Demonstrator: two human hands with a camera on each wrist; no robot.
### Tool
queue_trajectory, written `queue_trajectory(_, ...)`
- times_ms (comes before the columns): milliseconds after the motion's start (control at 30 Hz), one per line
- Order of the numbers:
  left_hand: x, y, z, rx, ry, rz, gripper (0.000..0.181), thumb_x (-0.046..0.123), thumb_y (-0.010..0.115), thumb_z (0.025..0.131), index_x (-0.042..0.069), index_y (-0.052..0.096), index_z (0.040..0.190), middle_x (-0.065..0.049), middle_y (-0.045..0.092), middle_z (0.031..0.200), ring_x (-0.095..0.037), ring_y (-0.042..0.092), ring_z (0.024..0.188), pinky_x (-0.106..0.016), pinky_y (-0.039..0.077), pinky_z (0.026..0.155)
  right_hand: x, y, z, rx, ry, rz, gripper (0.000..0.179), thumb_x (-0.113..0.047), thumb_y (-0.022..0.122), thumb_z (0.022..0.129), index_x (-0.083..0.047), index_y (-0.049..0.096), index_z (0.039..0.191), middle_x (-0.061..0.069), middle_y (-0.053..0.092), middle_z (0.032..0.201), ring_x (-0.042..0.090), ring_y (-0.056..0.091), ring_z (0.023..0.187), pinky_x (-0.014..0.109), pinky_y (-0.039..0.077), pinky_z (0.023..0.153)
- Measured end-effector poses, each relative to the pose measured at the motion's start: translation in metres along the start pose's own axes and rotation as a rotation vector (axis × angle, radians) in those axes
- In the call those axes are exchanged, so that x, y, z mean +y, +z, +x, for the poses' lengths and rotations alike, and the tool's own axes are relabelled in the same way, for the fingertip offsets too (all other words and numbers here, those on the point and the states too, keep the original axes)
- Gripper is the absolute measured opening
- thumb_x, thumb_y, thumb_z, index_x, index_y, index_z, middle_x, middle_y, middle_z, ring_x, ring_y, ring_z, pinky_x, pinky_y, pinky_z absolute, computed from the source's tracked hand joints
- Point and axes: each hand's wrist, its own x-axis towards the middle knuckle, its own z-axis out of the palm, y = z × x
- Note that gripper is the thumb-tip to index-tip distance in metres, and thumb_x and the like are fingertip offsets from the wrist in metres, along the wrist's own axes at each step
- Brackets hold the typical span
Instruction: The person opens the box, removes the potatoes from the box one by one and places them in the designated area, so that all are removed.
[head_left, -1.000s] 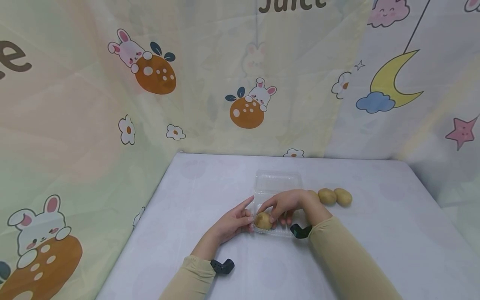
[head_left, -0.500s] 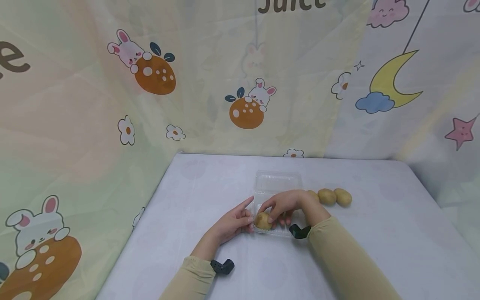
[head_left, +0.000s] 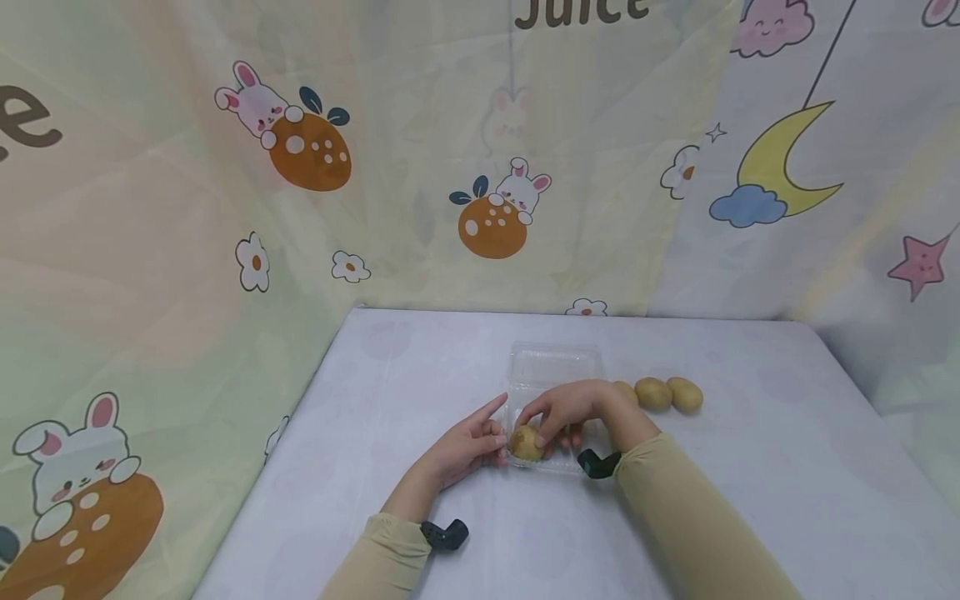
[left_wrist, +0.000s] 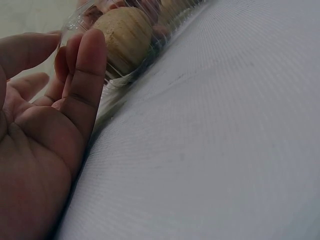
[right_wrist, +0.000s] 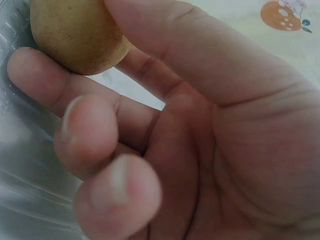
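Observation:
My right hand (head_left: 573,408) reaches down into a clear plastic clamshell box (head_left: 557,367) whose lid lies back. Between its thumb and fingers it holds a potato (head_left: 527,443) at the box's left front corner. The right wrist view shows that potato (right_wrist: 77,35) close up, with two other fingers bent free of it. My left hand (head_left: 468,446) is at the box's left side, pinching the edge with thumb and fingers while the index finger points outward. In the left wrist view, the potato (left_wrist: 125,40) shows behind the clear wall. The right hand hides much of the box's inside.
To the right of the box, a row of potatoes (head_left: 654,394) lies on the white-covered table (head_left: 750,467); the leftmost is partly behind the right wrist. A printed cloth backdrop (head_left: 412,167) stands behind and at the sides.
Both hands, the box and the potatoes stay in practically the same places; only a very slight shift of the whole head view shows.

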Motion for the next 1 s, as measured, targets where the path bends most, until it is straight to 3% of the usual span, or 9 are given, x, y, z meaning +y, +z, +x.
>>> queue_trajectory(300,0.000,0.001,0.000,0.003,0.008,0.013,0.075,0.012,0.063,0.096,0.037,0.025,0.156,-0.001,0.057,0.095,-0.014,0.065,0.079,-0.032,0.057,0.082,-0.006,0.000,-0.005,0.047,-0.021,-0.070,0.036,-0.035,0.075,0.086,-0.043,0.063,0.120,0.005,0.076,0.092,0.014,0.052,0.052,0.024,0.049,0.050)
queue_trajectory(533,-0.001,0.000,0.000,-0.013,0.030,0.013,0.075,0.011,0.062,0.096,0.031,0.023,0.158,0.000,0.057,0.094,-0.013,0.066,0.079,-0.030,0.057,0.081,-0.014,-0.003,-0.017,0.111,-0.026,-0.086,0.041,-0.033,0.076,0.086,-0.042,0.062,0.123,0.002,0.074,0.091,0.015,0.051,0.053,0.026,0.047,0.050)
queue_trajectory(733,-0.001,0.000,0.000,-0.018,0.016,0.010,0.076,0.009,0.061,0.097,0.031,0.022,0.158,0.001,0.057,0.095,-0.013,0.065,0.079,-0.030,0.056,0.081,-0.009,-0.008,-0.028,0.147,-0.048,-0.014,0.041,-0.034,0.078,0.084,-0.040,0.064,0.122,0.013,0.066,0.085,0.017,0.045,0.052,0.027,0.041,0.049)
queue_trajectory(1000,-0.001,0.000,0.000,-0.018,0.028,0.009,0.075,0.005,0.057,0.097,0.028,0.020,0.159,0.000,0.056,0.094,-0.014,0.064,0.078,-0.031,0.057,0.080,-0.004,-0.011,-0.048,0.235,-0.048,-0.011,0.042,-0.041,0.076,0.084,-0.040,0.063,0.125,0.022,0.068,0.095,0.019,0.043,0.052,0.028,0.041,0.051)
